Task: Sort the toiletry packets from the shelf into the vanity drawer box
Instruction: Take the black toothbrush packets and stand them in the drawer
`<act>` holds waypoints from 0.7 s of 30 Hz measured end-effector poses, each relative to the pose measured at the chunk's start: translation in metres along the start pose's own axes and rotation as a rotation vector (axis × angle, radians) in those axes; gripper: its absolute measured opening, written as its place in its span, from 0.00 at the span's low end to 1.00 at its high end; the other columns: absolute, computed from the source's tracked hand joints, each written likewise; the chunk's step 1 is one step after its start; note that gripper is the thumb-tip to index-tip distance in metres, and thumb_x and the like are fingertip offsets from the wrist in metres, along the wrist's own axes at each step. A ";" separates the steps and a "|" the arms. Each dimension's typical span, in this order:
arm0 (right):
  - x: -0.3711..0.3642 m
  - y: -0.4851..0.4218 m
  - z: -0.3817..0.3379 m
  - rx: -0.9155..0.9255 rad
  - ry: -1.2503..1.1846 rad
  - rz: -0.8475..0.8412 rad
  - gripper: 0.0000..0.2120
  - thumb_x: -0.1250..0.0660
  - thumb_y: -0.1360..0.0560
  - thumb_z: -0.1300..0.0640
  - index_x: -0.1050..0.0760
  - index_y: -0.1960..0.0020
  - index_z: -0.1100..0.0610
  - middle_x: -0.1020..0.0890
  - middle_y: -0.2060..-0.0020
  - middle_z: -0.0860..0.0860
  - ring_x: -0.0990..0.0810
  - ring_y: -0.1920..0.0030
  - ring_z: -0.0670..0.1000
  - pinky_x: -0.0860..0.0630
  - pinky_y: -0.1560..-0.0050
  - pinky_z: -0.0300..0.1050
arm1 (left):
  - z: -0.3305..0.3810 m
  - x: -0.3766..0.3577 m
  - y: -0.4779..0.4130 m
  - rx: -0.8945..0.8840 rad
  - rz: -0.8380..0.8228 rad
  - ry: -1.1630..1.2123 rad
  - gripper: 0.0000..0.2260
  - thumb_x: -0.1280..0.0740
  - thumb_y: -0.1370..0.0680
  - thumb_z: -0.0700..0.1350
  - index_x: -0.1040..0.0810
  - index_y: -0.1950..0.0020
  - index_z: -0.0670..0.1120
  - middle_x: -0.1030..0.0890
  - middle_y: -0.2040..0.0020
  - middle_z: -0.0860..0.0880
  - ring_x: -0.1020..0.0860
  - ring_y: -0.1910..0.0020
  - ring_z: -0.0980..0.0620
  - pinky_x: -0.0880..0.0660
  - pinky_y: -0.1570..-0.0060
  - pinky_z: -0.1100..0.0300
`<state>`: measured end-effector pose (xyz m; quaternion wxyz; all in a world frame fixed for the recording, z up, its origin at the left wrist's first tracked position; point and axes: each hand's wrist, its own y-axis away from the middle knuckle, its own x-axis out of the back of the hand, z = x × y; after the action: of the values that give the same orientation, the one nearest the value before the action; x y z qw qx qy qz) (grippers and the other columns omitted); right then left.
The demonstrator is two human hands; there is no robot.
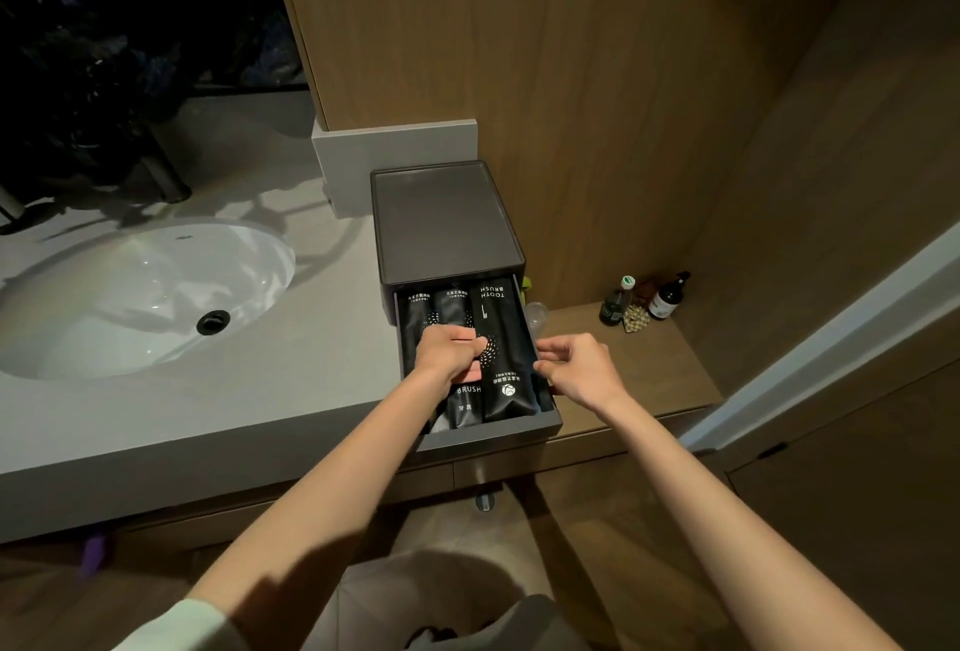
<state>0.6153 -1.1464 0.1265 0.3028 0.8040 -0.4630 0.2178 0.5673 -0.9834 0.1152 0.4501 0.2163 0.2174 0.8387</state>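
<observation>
A dark grey drawer box stands on the vanity counter with its drawer pulled out toward me. Several long black toiletry packets lie side by side in it. The rightmost toothbrush packet lies on top, printed TOOTH BRUSH. My left hand rests over the middle packets, fingers curled on the toothbrush packet's left edge. My right hand pinches that same packet's right edge at the drawer's right wall. Another packet marked BRUSH shows below my left hand.
A white sink is set in the grey counter to the left. On the lower wooden shelf to the right stand two bottles and a small patterned item. A clear cup sits behind the drawer. A bin stands below.
</observation>
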 end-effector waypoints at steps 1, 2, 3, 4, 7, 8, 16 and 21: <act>0.000 -0.001 0.000 -0.003 -0.002 -0.001 0.17 0.30 0.26 0.61 0.22 0.38 0.60 0.17 0.44 0.54 0.20 0.40 0.50 0.29 0.32 0.46 | -0.001 -0.003 0.000 0.004 0.002 0.011 0.12 0.30 0.25 0.38 0.23 0.42 0.38 0.21 0.53 0.42 0.25 0.68 0.54 0.22 0.75 0.64; 0.000 -0.001 0.000 -0.003 -0.002 -0.002 0.17 0.30 0.26 0.61 0.22 0.38 0.60 0.17 0.44 0.54 0.20 0.40 0.50 0.29 0.32 0.46 | -0.003 -0.006 0.000 0.006 0.007 0.016 0.12 0.30 0.25 0.38 0.23 0.43 0.37 0.21 0.53 0.42 0.24 0.68 0.54 0.21 0.73 0.63; 0.000 -0.001 0.000 -0.005 0.000 -0.002 0.17 0.30 0.26 0.61 0.22 0.38 0.60 0.17 0.44 0.54 0.20 0.41 0.50 0.30 0.33 0.44 | -0.005 -0.008 -0.001 0.007 0.020 0.012 0.13 0.29 0.25 0.38 0.22 0.43 0.37 0.21 0.54 0.42 0.24 0.69 0.54 0.20 0.70 0.60; 0.000 -0.001 0.000 -0.006 0.000 0.000 0.17 0.30 0.27 0.61 0.22 0.38 0.60 0.17 0.44 0.54 0.20 0.41 0.50 0.30 0.33 0.43 | -0.006 -0.009 -0.003 0.003 0.037 -0.002 0.12 0.29 0.26 0.38 0.22 0.43 0.37 0.21 0.55 0.43 0.24 0.69 0.53 0.19 0.66 0.57; 0.000 -0.001 0.001 -0.016 0.000 -0.001 0.17 0.30 0.27 0.62 0.22 0.38 0.60 0.17 0.45 0.55 0.20 0.41 0.50 0.29 0.33 0.44 | -0.007 -0.010 -0.002 -0.053 0.094 -0.087 0.10 0.29 0.25 0.40 0.21 0.45 0.40 0.20 0.56 0.45 0.23 0.70 0.54 0.19 0.61 0.58; 0.000 -0.001 0.001 -0.018 0.002 0.000 0.17 0.30 0.27 0.62 0.22 0.38 0.60 0.16 0.45 0.55 0.20 0.41 0.51 0.29 0.33 0.45 | -0.007 -0.010 -0.001 -0.083 0.112 -0.134 0.08 0.30 0.25 0.40 0.21 0.47 0.41 0.19 0.56 0.46 0.22 0.70 0.55 0.20 0.64 0.62; -0.001 -0.002 0.000 -0.014 0.015 0.010 0.17 0.30 0.27 0.62 0.22 0.39 0.59 0.16 0.45 0.54 0.19 0.42 0.50 0.27 0.35 0.48 | -0.014 0.003 0.005 -0.583 0.226 -0.763 0.20 0.26 0.29 0.50 0.24 0.39 0.49 0.21 0.48 0.53 0.21 0.47 0.49 0.25 0.50 0.54; 0.000 -0.001 0.001 -0.007 0.018 0.014 0.17 0.30 0.27 0.61 0.21 0.39 0.59 0.16 0.45 0.54 0.19 0.42 0.50 0.27 0.35 0.47 | -0.016 0.023 0.000 -0.821 -0.024 -1.282 0.36 0.35 0.29 0.64 0.41 0.24 0.54 0.40 0.24 0.49 0.41 0.27 0.44 0.37 0.32 0.47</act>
<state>0.6161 -1.1464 0.1256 0.3081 0.7979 -0.4665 0.2254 0.5468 -0.9667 0.1065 0.5417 0.4739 -0.4135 0.5577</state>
